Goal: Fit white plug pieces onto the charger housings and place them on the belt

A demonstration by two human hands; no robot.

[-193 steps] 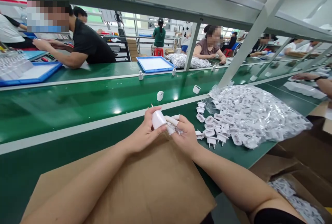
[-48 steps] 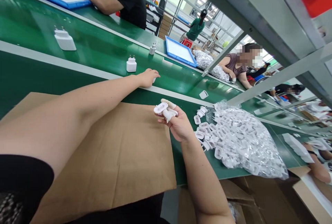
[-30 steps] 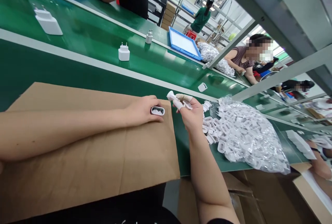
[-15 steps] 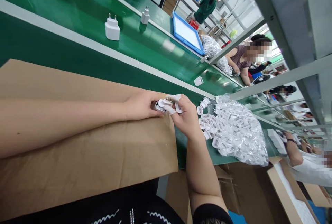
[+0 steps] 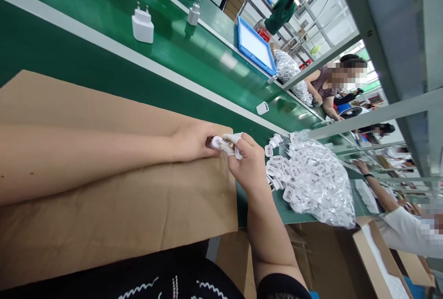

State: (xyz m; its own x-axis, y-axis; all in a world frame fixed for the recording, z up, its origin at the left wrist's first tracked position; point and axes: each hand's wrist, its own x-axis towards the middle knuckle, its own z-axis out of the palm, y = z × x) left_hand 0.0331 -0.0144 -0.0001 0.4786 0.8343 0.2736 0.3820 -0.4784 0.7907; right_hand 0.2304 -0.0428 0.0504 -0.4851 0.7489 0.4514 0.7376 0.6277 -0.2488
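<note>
Above the right end of a brown cardboard sheet, my two hands meet around small white plastic parts. My left hand is closed on a white plastic part, mostly hidden by its fingers. White covers wrap the fingertips of my right hand, which pinch at the same part; another white piece sits within its curled fingers. To the right, loose white plastic parts lie beside a clear plastic bag full of similar parts.
White plug adapters and a white piece stand or lie on the green conveyor. Beyond are a blue tray and people. Open cardboard boxes stand at lower right.
The plug adapters and the white piece on the conveyor have shifted slightly left in view. My fingers have closed further over the white part. The person at right has stretched an arm forward.
</note>
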